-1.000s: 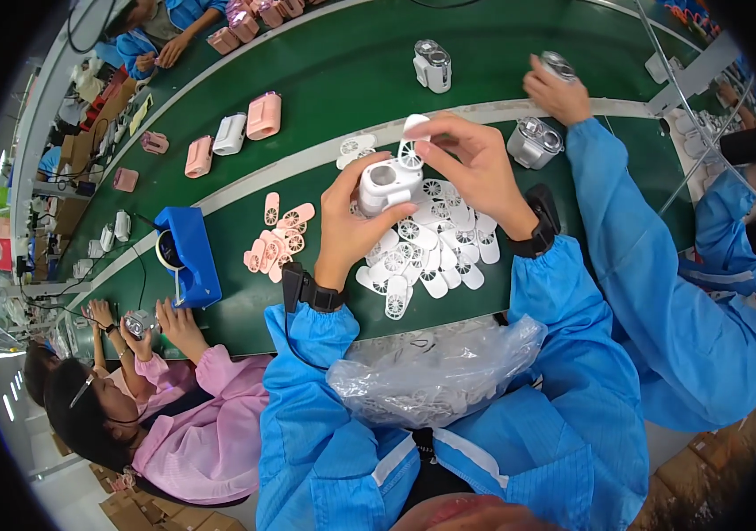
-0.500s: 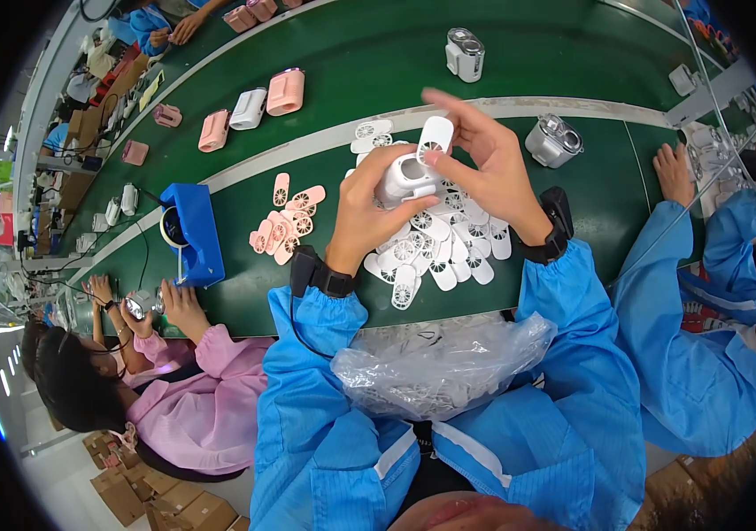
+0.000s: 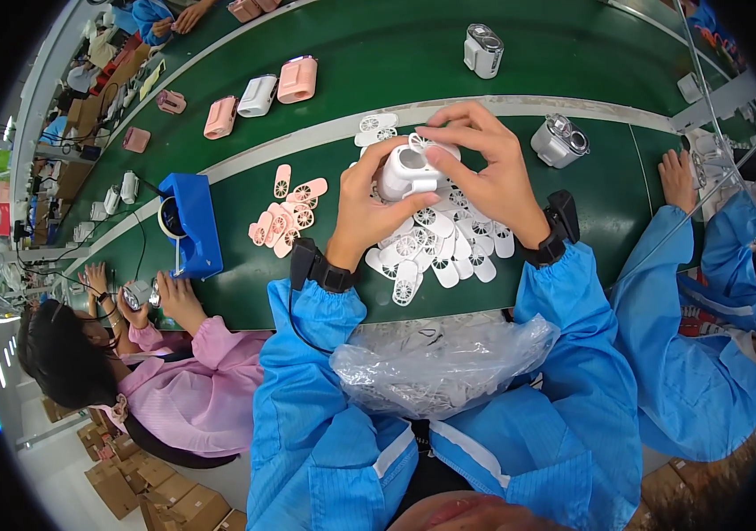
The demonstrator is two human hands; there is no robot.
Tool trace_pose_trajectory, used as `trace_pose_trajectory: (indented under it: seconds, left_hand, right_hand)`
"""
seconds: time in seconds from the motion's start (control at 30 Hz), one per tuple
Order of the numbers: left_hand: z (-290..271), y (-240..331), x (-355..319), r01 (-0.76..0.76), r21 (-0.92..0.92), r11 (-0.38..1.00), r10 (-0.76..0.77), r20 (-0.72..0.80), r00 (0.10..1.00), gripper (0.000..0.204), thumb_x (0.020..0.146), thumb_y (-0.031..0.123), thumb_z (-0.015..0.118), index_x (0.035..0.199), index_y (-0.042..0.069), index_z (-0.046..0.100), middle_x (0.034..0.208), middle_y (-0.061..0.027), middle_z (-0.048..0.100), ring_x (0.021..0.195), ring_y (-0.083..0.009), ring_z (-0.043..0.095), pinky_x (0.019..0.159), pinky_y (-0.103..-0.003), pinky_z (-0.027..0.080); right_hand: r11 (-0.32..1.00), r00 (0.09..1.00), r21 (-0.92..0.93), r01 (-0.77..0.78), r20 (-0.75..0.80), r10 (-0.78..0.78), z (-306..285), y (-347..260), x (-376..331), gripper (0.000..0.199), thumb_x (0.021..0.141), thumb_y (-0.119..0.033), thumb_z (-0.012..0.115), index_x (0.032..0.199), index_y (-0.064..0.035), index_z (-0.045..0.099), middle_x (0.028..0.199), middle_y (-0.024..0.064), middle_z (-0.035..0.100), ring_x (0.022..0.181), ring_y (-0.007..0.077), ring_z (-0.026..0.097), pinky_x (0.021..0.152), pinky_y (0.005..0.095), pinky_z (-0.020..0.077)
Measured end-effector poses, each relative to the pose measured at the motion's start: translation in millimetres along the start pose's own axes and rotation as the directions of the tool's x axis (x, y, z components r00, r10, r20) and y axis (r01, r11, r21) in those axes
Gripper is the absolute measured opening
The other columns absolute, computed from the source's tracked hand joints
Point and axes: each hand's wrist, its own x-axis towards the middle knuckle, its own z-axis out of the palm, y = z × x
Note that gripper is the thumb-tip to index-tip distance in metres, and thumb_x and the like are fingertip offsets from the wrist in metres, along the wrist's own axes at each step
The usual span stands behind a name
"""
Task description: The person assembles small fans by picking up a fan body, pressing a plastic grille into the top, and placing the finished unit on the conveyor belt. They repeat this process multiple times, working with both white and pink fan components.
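My left hand (image 3: 362, 202) is wrapped round a small white plastic housing (image 3: 398, 180) with a round opening at its top. With thumb and fingers, my right hand (image 3: 500, 181) pinches a white oval cover plate (image 3: 417, 141) with a spoked grille. The plate lies tilted at the top of the housing, partly hidden by my fingers; whether it is seated I cannot tell. Below both hands, loose white cover plates (image 3: 442, 249) lie piled on the green table.
Pink cover plates (image 3: 282, 219) lie left of the pile, beside a blue stand (image 3: 198, 226). A white-and-silver device (image 3: 559, 141) stands at right. Pink and white housings (image 3: 257, 96) sit on the green belt (image 3: 378, 62). A clear plastic bag (image 3: 440, 367) covers my lap. Co-workers sit on both sides.
My right hand has brought the white cover plate from upright above the housing down against its top, the fingers curling over it. The housings on the belt have shifted slightly to the right.
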Motion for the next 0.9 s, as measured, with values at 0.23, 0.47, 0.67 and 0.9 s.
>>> trace_pose_trajectory:
  seconds: [0.23, 0.47, 0.67, 0.9]
  left_hand:
    - [-2.6, -2.5, 3.0, 0.029, -0.141, 0.990, -0.030, -0.009, 1.000, 0.072, 0.076, 0.019, 0.097, 0.137, 0.001, 0.064, 0.124, -0.0138, 0.073, 0.112, -0.0211, 0.072, 0.095, -0.035, 0.059]
    - [-1.4, -4.3, 4.2, -0.045, -0.060, 0.997, 0.048, 0.034, 0.998, 0.076, 0.076, 0.020, 0.096, 0.142, 0.002, 0.062, 0.130, -0.0160, 0.073, 0.113, -0.0239, 0.073, 0.097, -0.037, 0.058]
    - [-2.0, -1.9, 5.6, -0.035, -0.026, 0.999, 0.037, 0.067, 0.997, 0.077, 0.076, 0.021, 0.096, 0.143, 0.003, 0.062, 0.127, -0.0165, 0.074, 0.111, -0.0243, 0.074, 0.096, -0.037, 0.058]
    - [-4.4, 0.1, 5.0, -0.037, -0.049, 0.998, 0.040, 0.056, 0.998, 0.077, 0.076, 0.021, 0.095, 0.143, 0.004, 0.063, 0.124, -0.0152, 0.075, 0.111, -0.0241, 0.075, 0.095, -0.036, 0.059]
  right_hand:
    - [1.000, 0.995, 0.004, -0.026, 0.094, 0.026, -13.6, 5.8, -3.8, 0.031, 0.093, -0.001, 0.075, 0.124, -0.0035, 0.079, 0.111, 0.0095, 0.068, 0.097, 0.0180, 0.066, 0.085, 0.0299, 0.0530]
    - [1.000, 0.999, -0.003, 0.000, 0.053, 0.000, -3.9, -2.3, -5.3, 0.029, 0.093, 0.000, 0.075, 0.121, -0.0029, 0.080, 0.112, 0.0105, 0.069, 0.098, 0.0200, 0.067, 0.085, 0.0315, 0.0537]
    - [0.999, 0.993, 0.033, -0.019, 0.121, 0.015, -10.3, -0.2, -3.5, 0.029, 0.091, 0.000, 0.076, 0.120, -0.0031, 0.080, 0.112, 0.0105, 0.069, 0.099, 0.0207, 0.066, 0.086, 0.0325, 0.0535]
    - [0.997, 0.992, 0.050, -0.057, 0.114, 0.051, -9.9, -5.3, -6.3, 0.031, 0.091, 0.001, 0.076, 0.121, -0.0039, 0.080, 0.111, 0.0101, 0.068, 0.100, 0.0204, 0.064, 0.088, 0.0319, 0.0526]
